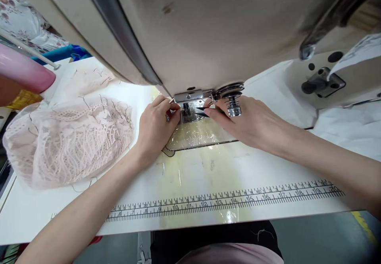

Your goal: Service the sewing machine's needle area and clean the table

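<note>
Under the head of a sewing machine (208, 30), both hands are close to the needle area and presser foot (187, 111). My left hand (158, 123) is at the left of the foot, thumb and fingertips pinched together; what they hold, if anything, is too small to make out. On the right side, my right hand (238, 119) grips dark pointed thread snips (203, 111), with the tips directed left at the foot. A round tension spring (233, 97) hides part of that hand.
Pale pink lace fabric (74, 145) with loose threads lies on the left. A ruler strip (220, 200) runs along the table's front edge. A pink thread cone (26, 69) stands far left, and white fabric (351, 127) lies at the right.
</note>
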The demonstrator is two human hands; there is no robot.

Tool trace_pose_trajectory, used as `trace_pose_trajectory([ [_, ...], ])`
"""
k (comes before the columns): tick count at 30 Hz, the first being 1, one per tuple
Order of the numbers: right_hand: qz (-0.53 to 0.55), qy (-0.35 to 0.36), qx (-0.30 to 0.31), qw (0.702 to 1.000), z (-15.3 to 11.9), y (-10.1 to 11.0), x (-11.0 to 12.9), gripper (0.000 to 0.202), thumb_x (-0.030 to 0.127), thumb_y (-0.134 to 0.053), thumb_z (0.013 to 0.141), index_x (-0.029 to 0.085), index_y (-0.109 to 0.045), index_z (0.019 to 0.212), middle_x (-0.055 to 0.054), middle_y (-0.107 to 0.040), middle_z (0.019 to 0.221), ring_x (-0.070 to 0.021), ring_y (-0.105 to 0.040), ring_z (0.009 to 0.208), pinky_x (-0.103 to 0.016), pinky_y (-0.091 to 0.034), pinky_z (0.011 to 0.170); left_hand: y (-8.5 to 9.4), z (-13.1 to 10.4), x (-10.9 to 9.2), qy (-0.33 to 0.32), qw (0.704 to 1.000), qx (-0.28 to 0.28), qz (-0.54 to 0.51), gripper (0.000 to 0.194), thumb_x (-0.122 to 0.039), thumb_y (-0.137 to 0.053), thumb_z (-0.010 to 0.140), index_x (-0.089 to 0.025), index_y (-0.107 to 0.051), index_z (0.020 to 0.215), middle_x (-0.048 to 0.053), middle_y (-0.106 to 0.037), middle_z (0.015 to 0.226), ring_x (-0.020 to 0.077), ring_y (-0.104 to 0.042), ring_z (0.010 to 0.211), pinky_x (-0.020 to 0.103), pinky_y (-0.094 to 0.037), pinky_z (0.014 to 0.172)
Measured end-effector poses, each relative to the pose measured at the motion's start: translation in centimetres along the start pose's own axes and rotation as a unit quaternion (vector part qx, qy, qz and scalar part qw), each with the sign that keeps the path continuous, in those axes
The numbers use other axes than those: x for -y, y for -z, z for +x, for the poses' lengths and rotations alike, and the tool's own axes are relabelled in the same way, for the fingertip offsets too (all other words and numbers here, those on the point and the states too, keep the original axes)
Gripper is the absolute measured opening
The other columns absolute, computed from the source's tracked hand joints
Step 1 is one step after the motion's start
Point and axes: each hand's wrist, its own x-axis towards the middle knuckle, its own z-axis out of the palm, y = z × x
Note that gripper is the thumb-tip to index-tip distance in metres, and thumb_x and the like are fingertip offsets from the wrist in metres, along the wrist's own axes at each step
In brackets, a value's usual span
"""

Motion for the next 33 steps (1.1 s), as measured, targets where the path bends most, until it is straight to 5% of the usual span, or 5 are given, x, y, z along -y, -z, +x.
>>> trace_pose_trajectory([
  [8,0.026,0.039,-0.006,0.999,0.8,-1.4,0.6,0.038,0.036,-0.036,0.099,0.021,-0.062,0.123,-0.007,-0.065,0.091,-0.0174,-0.058,0.069,-0.029,-0.037,0.060,0.6,-0.3,0.1,0.029,0.999,0.002,-0.042,0.009,-0.018,-0.063,0.087,-0.020,-0.072,0.086,0.002,-0.067,0.083,0.0124,-0.055,0.065,0.028,-0.049,0.065],
  [17,-0.040,0.020,0.028,0.999,0.4,-1.5,1.7,0.053,0.041,-0.027,0.104,0.019,-0.046,0.148,-0.016,-0.063,0.116,-0.0264,-0.063,0.092,-0.030,-0.037,0.059,0.7,-0.4,0.3,0.033,0.996,0.009,-0.083,0.010,-0.015,-0.064,0.086,-0.019,-0.073,0.085,0.001,-0.065,0.083,0.0109,-0.053,0.063,0.028,-0.047,0.065],
  [22,-0.093,0.040,0.024,0.995,0.1,-1.6,3.2,0.050,0.030,-0.024,0.104,0.010,-0.051,0.141,-0.017,-0.063,0.116,-0.0199,-0.061,0.074,-0.030,-0.035,0.057,0.7,-0.3,0.3,0.025,0.995,0.013,-0.097,0.012,-0.013,-0.061,0.086,-0.019,-0.071,0.083,0.001,-0.065,0.084,0.0114,-0.055,0.066,0.029,-0.047,0.066],
  [26,-0.161,0.031,-0.009,0.986,-0.1,-2.3,3.9,0.053,0.024,-0.021,0.103,0.005,-0.040,0.150,-0.021,-0.061,0.118,-0.0144,-0.053,0.058,-0.030,-0.027,0.050,0.7,-0.3,0.2,0.031,0.994,0.017,-0.108,0.012,-0.014,-0.061,0.086,-0.018,-0.071,0.083,0.002,-0.065,0.085,0.0121,-0.056,0.066,0.030,-0.047,0.067],
  [33,-0.103,0.013,-0.015,0.994,-0.2,-2.1,3.5,0.053,0.031,-0.021,0.104,0.010,-0.048,0.144,-0.017,-0.063,0.115,-0.0178,-0.057,0.068,-0.031,-0.032,0.055,0.6,-0.3,0.2,0.037,0.992,0.028,-0.118,0.008,-0.019,-0.064,0.085,-0.019,-0.072,0.087,0.002,-0.066,0.089,0.0126,-0.057,0.067,0.033,-0.048,0.073],
])
